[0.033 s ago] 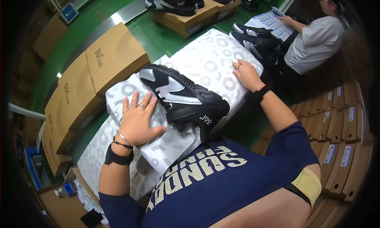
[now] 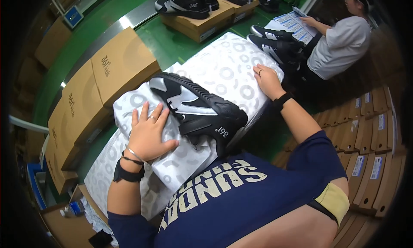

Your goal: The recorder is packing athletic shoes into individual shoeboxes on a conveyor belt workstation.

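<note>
A black sneaker (image 2: 195, 104) with silver-white panels lies on its side on white tissue paper (image 2: 219, 65) printed with grey rings. My left hand (image 2: 148, 134) rests flat with fingers spread on a crumpled, raised fold of the paper (image 2: 185, 162), against the sneaker's near left side. What is under that fold is hidden. At the far right edge of the paper lies my right hand (image 2: 269, 82), its fingers loosely stretched over the sheet and apart from the sneaker. The paper is spread over a stack or surface, mostly covered.
Brown shoeboxes (image 2: 122, 61) line the left side on a green surface. More sneakers (image 2: 185, 5) stand on boxes (image 2: 202, 26) ahead, and a black pair (image 2: 277, 46) at far right. Beyond it a person (image 2: 342, 46) holds a label sheet (image 2: 294, 26). Stacked boxes (image 2: 365, 162) fill the right.
</note>
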`<state>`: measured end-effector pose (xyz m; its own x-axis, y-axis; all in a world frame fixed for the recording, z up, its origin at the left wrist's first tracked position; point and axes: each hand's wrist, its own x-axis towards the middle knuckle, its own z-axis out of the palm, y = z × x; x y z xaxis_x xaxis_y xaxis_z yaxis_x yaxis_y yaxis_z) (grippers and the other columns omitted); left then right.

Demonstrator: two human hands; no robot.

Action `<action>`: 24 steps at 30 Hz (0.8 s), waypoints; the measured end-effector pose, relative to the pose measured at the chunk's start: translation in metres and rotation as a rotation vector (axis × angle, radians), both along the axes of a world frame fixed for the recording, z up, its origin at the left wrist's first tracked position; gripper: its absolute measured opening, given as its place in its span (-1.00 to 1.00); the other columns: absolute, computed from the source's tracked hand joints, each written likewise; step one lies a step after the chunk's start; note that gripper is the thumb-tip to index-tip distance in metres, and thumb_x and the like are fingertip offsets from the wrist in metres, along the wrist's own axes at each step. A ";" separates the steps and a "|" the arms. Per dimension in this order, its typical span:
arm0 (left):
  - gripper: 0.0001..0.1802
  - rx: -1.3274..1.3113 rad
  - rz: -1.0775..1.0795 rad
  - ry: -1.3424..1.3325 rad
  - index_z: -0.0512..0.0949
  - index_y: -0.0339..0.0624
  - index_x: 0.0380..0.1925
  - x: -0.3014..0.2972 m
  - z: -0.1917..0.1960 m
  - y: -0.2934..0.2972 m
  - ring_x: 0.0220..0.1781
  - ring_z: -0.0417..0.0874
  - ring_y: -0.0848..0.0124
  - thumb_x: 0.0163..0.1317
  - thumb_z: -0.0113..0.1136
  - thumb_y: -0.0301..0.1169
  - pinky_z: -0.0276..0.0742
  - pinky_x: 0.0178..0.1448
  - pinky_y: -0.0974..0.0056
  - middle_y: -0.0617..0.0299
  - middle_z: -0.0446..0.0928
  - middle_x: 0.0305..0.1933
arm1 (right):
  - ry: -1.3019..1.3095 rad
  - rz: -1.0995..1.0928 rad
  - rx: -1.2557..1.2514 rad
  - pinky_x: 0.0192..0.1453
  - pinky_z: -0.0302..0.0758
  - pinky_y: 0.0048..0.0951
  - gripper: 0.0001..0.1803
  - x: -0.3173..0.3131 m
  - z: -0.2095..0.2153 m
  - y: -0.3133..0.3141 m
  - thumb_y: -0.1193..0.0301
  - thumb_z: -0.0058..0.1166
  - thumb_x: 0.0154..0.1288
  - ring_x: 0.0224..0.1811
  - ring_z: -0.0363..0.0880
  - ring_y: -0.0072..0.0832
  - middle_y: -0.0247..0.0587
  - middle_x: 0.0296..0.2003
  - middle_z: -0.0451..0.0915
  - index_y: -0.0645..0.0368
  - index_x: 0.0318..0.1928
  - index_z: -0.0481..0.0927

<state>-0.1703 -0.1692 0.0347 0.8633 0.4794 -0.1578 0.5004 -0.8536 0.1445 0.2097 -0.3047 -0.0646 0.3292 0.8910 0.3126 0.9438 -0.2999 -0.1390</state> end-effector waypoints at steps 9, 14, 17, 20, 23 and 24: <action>-0.09 -0.011 0.021 0.023 0.27 -0.17 0.13 -0.009 0.001 -0.003 0.33 -0.03 -0.09 -0.30 0.19 0.02 -0.24 0.32 -0.16 0.03 0.15 0.26 | 0.181 -0.237 0.099 -0.01 0.38 -0.31 -0.80 -0.027 0.002 0.011 0.45 -0.06 0.13 -0.22 0.54 -0.22 -0.03 -0.34 0.57 0.18 -0.25 0.57; -0.02 -0.091 -0.041 0.027 0.13 -0.23 0.20 -0.013 0.005 0.007 0.35 -0.08 -0.11 -0.20 0.20 0.08 -0.28 0.32 -0.16 -0.10 0.10 0.27 | -0.003 -0.057 0.019 -0.20 0.43 -0.32 -0.86 -0.047 0.051 0.026 0.48 -0.03 0.00 -0.39 0.54 -0.26 -0.12 -0.49 0.57 0.12 -0.39 0.57; 0.12 -0.822 0.291 -0.428 -0.21 -0.27 0.27 -0.007 0.032 0.019 0.34 -0.04 -0.09 -0.09 0.17 0.11 -0.14 0.30 -0.10 -0.25 -0.05 0.29 | -0.381 0.537 0.342 -0.24 0.42 -0.41 -0.95 -0.131 0.133 0.033 0.46 -0.04 -0.11 -0.56 0.42 -0.42 -0.37 -0.64 0.41 0.06 -0.54 0.48; 0.10 -1.451 0.704 -0.984 -0.30 -0.24 0.27 0.001 0.075 0.019 0.24 0.17 0.03 0.00 0.12 0.13 0.10 0.22 0.00 -0.27 0.01 0.23 | -0.661 1.054 0.335 0.31 0.06 -0.13 -0.83 -0.211 0.157 0.013 0.40 -0.17 -0.03 -0.32 0.53 -0.28 -0.19 -0.58 0.49 0.23 -0.59 0.41; -0.06 -1.548 0.643 -1.101 -0.18 -0.29 0.25 0.001 0.073 0.026 0.09 0.33 0.19 0.09 0.12 -0.04 0.26 0.11 0.22 -0.15 0.18 0.13 | -0.342 1.652 0.650 0.29 0.08 0.00 -0.75 -0.228 0.178 0.006 0.38 -0.21 0.01 -0.29 0.53 -0.24 -0.13 -0.51 0.54 0.26 -0.47 0.51; -0.11 -1.541 0.646 -1.186 -0.14 -0.31 0.24 0.000 0.068 0.028 0.05 0.37 0.24 0.10 0.15 -0.14 0.32 0.07 0.30 -0.11 0.22 0.10 | -0.112 1.730 0.807 0.24 0.16 0.01 -0.75 -0.219 0.191 0.009 0.40 -0.21 0.02 -0.30 0.52 -0.26 -0.12 -0.48 0.54 0.27 -0.44 0.52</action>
<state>-0.1699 -0.1411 0.1030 0.6219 0.7411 -0.2530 -0.2451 0.4910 0.8359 -0.0097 -0.2961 0.1269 -0.6786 -0.1708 0.7143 0.1109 0.9376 0.3295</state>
